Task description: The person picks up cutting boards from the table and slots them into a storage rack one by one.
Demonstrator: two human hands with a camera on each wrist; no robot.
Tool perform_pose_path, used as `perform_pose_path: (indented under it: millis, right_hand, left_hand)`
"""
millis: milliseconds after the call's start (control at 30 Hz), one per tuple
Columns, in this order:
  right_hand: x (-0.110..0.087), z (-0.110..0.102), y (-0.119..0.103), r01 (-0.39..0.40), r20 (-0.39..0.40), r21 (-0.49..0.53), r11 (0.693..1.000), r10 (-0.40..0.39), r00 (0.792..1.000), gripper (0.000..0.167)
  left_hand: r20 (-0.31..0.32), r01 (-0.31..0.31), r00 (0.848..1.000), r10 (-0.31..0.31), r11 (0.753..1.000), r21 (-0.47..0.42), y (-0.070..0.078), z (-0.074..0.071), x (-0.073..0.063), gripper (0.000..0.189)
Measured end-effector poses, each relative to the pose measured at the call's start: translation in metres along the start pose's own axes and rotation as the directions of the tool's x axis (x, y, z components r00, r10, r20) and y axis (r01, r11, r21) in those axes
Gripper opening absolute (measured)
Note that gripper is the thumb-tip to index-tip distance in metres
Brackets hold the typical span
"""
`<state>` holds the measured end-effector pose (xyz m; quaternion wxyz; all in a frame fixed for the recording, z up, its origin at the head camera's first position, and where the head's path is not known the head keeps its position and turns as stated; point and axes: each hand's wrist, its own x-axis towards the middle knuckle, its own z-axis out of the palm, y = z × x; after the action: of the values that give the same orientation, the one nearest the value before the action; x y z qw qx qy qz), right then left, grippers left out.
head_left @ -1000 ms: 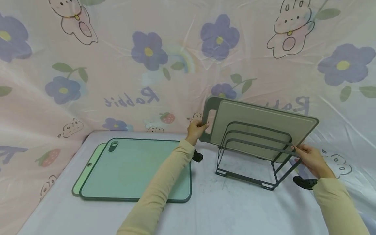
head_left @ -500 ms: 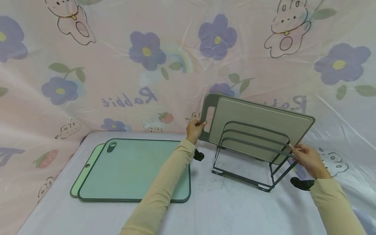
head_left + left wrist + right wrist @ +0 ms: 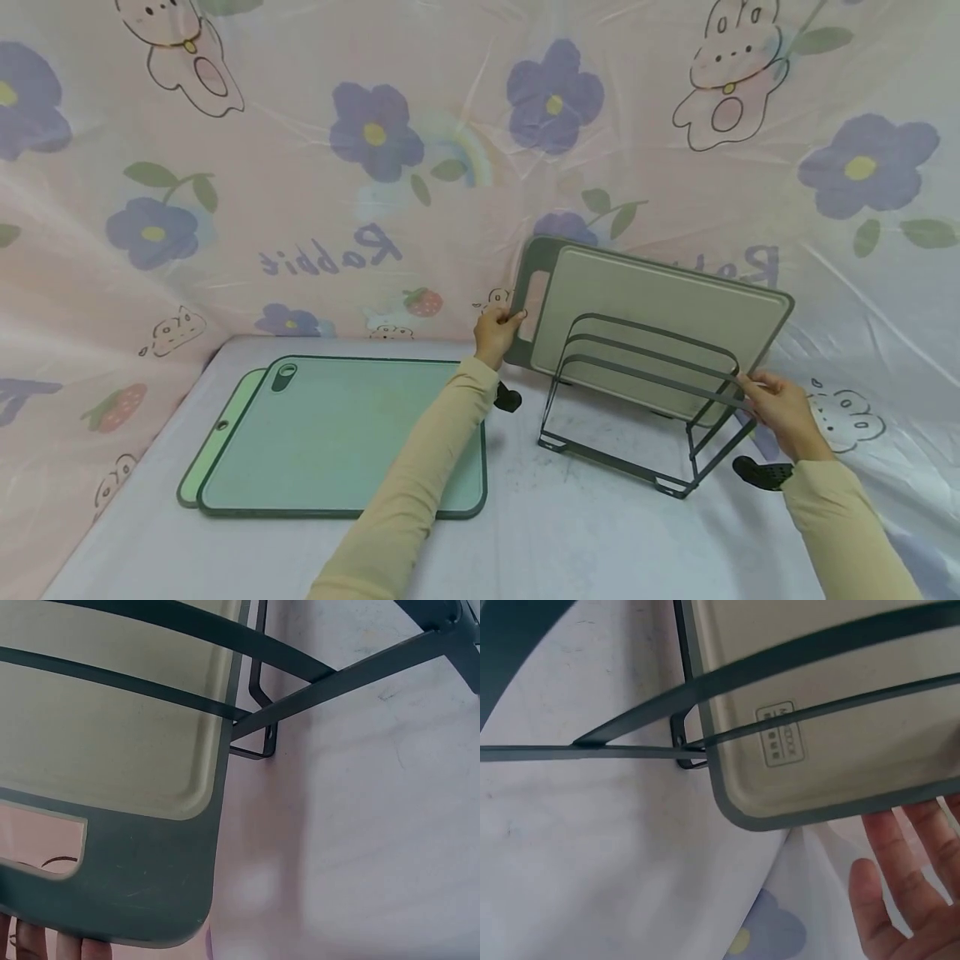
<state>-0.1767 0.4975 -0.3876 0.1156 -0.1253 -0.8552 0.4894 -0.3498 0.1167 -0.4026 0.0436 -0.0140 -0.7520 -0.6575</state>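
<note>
A beige cutting board (image 3: 660, 317) with a dark grey-green rim and handle stands tilted in a dark metal rack (image 3: 600, 457), behind its front hoops. My left hand (image 3: 495, 335) pinches the outer edge of the handle, beside its slot; in the left wrist view, its fingertips (image 3: 71, 949) show under that edge. At the opposite end, my right hand (image 3: 783, 412) holds the board's side edge near the ends of the hoops. In the right wrist view, the fingers (image 3: 900, 862) reach behind the rim, and the thumb is mostly out of sight.
Left of the rack, a large pale green cutting board (image 3: 330, 433) with a dark rim lies flat, overlapping a light green board (image 3: 217, 450). A printed curtain (image 3: 450, 208) hangs behind the white-covered table (image 3: 570, 550).
The beige board has shifted slightly left, its right end most visibly. The rack has moved a little left and closer to me. Both hands keep their places on the board.
</note>
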Motion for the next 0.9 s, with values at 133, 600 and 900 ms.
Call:
perform_pose_path:
  millis: [133,600,900]
  right_hand:
    - [-0.002,0.002,-0.001,0.013,-0.002,0.034,0.999,-0.013,1.0,0.02]
    - [-0.001,-0.005,-0.005,-0.002,-0.016,0.144,0.99,0.004,1.0,0.026]
    - [-0.014,-0.009,-0.024,0.019,-0.134,0.556,0.831,0.067,0.989,0.009]
  left_hand:
    - [-0.002,0.012,1.0,-0.012,1.0,-0.02,-0.001,-0.002,0.0,0.022]
    - [0.07,0.014,0.997,-0.008,0.996,-0.087,0.008,-0.013,-0.002,0.029]
    - [0.058,-0.01,0.998,0.018,0.99,-0.144,0.01,-0.027,0.002,0.024]
